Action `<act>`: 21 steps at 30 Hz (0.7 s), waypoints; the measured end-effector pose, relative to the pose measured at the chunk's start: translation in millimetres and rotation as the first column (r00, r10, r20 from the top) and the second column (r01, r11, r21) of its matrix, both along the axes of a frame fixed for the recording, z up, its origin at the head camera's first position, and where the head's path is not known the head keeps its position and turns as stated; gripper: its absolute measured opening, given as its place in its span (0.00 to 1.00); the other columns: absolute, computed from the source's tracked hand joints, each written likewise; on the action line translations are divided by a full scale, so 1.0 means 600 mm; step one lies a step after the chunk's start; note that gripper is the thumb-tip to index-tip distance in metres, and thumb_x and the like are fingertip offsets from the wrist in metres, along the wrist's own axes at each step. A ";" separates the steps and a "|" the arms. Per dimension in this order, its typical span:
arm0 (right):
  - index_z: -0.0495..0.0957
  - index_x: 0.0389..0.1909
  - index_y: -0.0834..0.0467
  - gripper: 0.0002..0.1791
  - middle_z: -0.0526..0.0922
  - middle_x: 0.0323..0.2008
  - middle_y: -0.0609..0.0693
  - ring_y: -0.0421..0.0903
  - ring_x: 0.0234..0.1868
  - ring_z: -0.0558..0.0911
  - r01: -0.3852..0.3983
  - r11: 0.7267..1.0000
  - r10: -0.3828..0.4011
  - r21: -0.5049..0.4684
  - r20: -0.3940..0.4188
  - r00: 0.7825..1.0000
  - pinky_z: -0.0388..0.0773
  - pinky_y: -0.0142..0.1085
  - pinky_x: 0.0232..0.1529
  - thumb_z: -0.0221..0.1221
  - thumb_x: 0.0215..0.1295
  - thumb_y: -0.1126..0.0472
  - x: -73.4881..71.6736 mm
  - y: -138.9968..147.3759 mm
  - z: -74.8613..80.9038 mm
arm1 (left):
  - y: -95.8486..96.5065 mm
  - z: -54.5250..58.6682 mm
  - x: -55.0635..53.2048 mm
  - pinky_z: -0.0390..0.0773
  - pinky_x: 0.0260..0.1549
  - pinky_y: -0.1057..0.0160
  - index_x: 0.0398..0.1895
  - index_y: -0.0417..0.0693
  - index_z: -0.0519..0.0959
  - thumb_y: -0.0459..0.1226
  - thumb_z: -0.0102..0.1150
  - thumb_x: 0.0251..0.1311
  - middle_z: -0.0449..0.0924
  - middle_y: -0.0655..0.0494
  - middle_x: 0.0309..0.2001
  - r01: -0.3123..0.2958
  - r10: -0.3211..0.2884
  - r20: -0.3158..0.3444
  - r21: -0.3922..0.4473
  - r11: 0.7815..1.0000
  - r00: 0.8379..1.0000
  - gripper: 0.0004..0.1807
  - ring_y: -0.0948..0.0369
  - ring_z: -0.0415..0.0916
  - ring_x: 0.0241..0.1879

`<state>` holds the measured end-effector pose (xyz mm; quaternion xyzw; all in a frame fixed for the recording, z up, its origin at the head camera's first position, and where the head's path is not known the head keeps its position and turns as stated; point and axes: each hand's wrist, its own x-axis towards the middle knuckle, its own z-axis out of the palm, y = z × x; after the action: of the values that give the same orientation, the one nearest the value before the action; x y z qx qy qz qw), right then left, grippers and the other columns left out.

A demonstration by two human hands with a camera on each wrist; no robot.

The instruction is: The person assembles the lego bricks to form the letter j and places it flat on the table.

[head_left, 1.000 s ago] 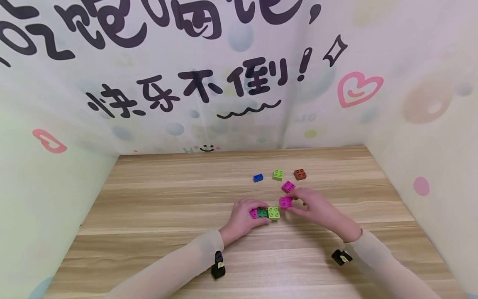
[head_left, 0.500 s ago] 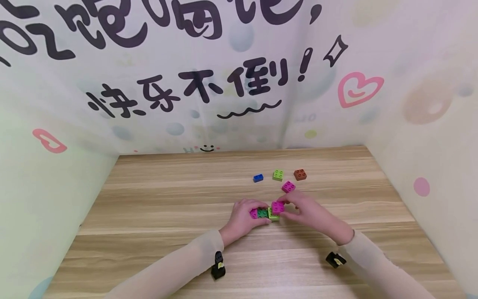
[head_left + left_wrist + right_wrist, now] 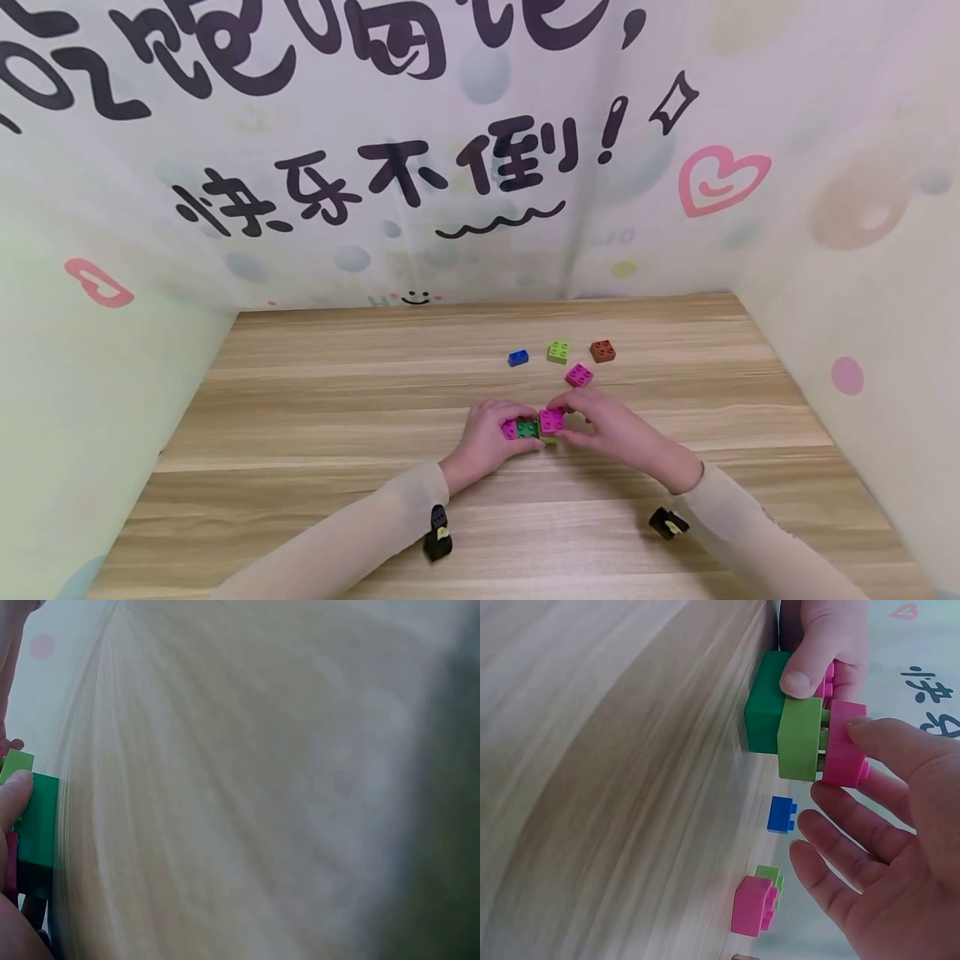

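My left hand (image 3: pixel 491 437) grips a small built block on the table, its thumb along the near side. The block has a dark green brick (image 3: pixel 765 705) at the bottom, a pink brick (image 3: pixel 509 429) on its left end and a light green brick (image 3: pixel 799 742) on its right end. My right hand (image 3: pixel 618 429) pinches a pink four-stud brick (image 3: pixel 844 746) between thumb and fingers, right over the light green brick. In the right wrist view the light green studs still show between the two bricks. The left wrist view catches only the green brick (image 3: pixel 39 825) and my thumb at its edge.
Behind the hands lie a blue two-stud brick (image 3: pixel 518 357), a light green brick (image 3: pixel 558 351), a brown brick (image 3: pixel 602 350) and a loose pink brick (image 3: pixel 579 375). The wooden table (image 3: pixel 337 367) meets printed cloth walls at the back and sides.
My right hand has moved left with the pink brick, from beside the built block to right above its light green brick. My left hand has stayed in place.
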<state>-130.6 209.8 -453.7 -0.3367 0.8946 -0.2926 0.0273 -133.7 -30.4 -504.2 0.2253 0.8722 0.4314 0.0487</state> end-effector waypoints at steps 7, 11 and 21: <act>0.81 0.53 0.56 0.15 0.86 0.49 0.47 0.48 0.53 0.84 0.011 1.000 -0.011 -0.001 0.020 1.000 0.82 0.47 0.55 0.69 0.68 0.62 0.000 -0.004 0.003 | 0.000 0.000 -0.003 0.63 0.62 0.46 0.57 0.53 0.86 0.48 0.78 0.56 0.86 0.58 0.56 0.010 -0.010 -0.011 -0.007 1.000 1.000 0.26 0.57 0.76 0.55; 0.82 0.51 0.56 0.13 0.86 0.47 0.46 0.47 0.51 0.84 0.016 1.000 -0.015 -0.018 0.024 1.000 0.83 0.47 0.53 0.69 0.69 0.61 0.000 -0.007 0.004 | 0.000 0.000 -0.004 0.63 0.62 0.46 0.57 0.53 0.86 0.48 0.78 0.56 0.86 0.58 0.56 0.013 -0.013 -0.007 -0.005 1.000 1.000 0.25 0.57 0.76 0.55; 0.81 0.49 0.57 0.12 0.86 0.45 0.47 0.46 0.48 0.84 0.005 1.000 -0.005 -0.027 0.008 1.000 0.84 0.47 0.51 0.70 0.67 0.63 0.003 -0.013 -0.001 | -0.001 -0.001 0.000 0.64 0.61 0.47 0.56 0.53 0.86 0.48 0.78 0.57 0.86 0.58 0.56 0.010 -0.010 -0.007 -0.006 1.000 1.000 0.24 0.57 0.76 0.55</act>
<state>-128.6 201.9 -454.0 -0.3338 0.8912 -0.3062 0.0255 -133.8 -31.0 -504.7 0.2312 0.8724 0.4278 0.0485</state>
